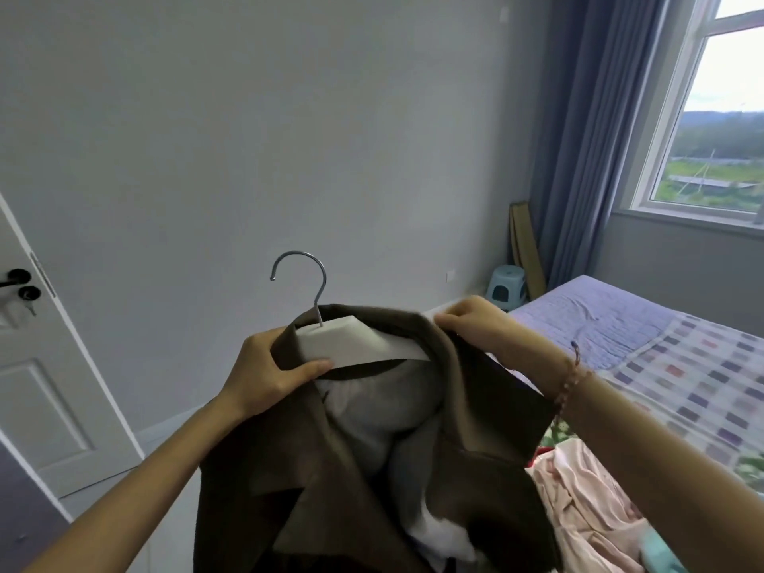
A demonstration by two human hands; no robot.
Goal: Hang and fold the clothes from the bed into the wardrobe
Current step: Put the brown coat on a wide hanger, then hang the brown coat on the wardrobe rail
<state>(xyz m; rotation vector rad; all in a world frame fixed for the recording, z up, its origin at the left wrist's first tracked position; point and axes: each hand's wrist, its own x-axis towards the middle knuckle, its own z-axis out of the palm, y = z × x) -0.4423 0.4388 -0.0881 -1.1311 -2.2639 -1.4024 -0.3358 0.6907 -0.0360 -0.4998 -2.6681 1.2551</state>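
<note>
My left hand (268, 376), fingers curled round white hanger (355, 343) and brown jacket (488, 415) shoulder, my right hand (475, 320), fingers pinching jacket collar at right, pink garment (578, 510) on bed (599, 320), near right.

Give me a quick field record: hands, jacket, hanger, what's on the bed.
brown jacket: on the hanger, held up in the air
hook: free, not hung on anything
left hand: grips hanger end and jacket shoulder
right hand: pinches jacket fabric at other shoulder
bed: pink garment lying on it
</note>
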